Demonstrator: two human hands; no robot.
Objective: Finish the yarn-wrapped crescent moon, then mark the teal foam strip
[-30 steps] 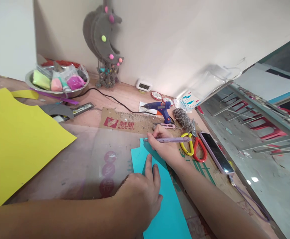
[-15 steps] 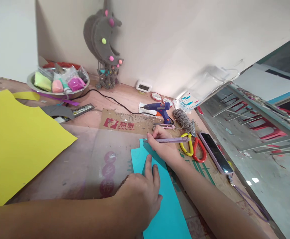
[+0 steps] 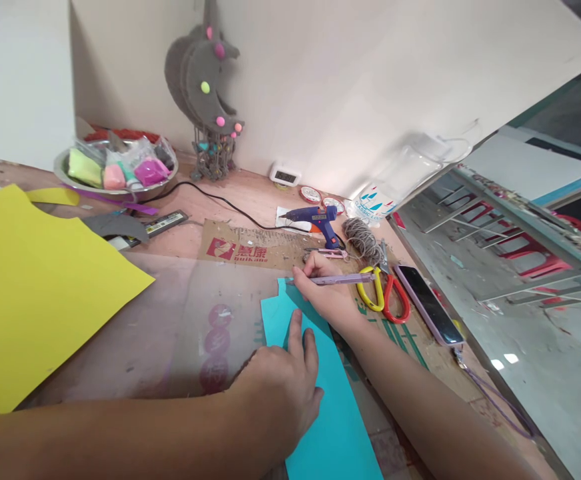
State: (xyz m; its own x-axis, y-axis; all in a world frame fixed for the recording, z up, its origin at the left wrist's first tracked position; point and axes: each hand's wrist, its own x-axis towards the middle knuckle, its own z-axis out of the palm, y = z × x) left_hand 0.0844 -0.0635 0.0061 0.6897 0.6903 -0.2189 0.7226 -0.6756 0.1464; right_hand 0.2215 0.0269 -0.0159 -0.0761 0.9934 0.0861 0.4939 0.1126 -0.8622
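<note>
A sheet of turquoise paper (image 3: 338, 427) with a notched far end lies on the table in front of me. My left hand (image 3: 280, 393) rests on it, fingers stretched out and pressing it flat. Near the paper's far end, my right hand (image 3: 323, 287) pinches a light purple pen (image 3: 343, 279). The pen is tilted low to the right, its tip at the paper's narrow top tab. Just right of that hand lie scissors (image 3: 384, 293) with one yellow and one red handle.
Yellow paper (image 3: 45, 293) covers the left side. Behind are a metal bowl (image 3: 115, 193) of bagged clay, a blue glue gun (image 3: 315, 217), grey yarn (image 3: 363, 240) and a clear jug (image 3: 405, 173). A phone (image 3: 430, 307) lies near the table's right edge. A moon ornament (image 3: 200, 87) hangs at the wall.
Both hands keep nearly the same places on the paper. The pen's back end has dipped slightly to the left. The whole view has shifted a little.
</note>
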